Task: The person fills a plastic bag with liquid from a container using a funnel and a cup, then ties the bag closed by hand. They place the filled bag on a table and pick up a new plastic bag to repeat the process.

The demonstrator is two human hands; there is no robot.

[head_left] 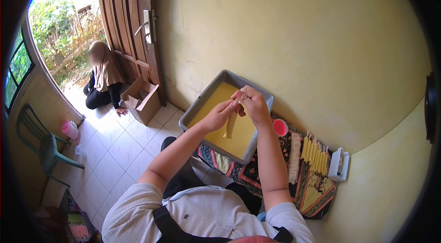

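Note:
My left hand [221, 115] and my right hand [252, 103] meet over a grey tub [187, 118] of yellow liquid [211, 100]. Between them hangs a narrow plastic bag [229, 126] with yellow liquid inside, its top pinched in the fingers of both hands. The bag's lower end points down toward the tub. Several filled yellow bags [314, 155] lie side by side on the patterned cloth [317, 188] to the right. Beside them is a strip of pale, flat plastic bags [295, 153].
A pink cup [280, 127] stands right of the tub, and a white container [339, 165] at the cloth's far right. On the left are a green chair [50, 151], a pink jug [70, 129] and a cardboard box [144, 105]. Someone [104, 78] sits by the open door [126, 13].

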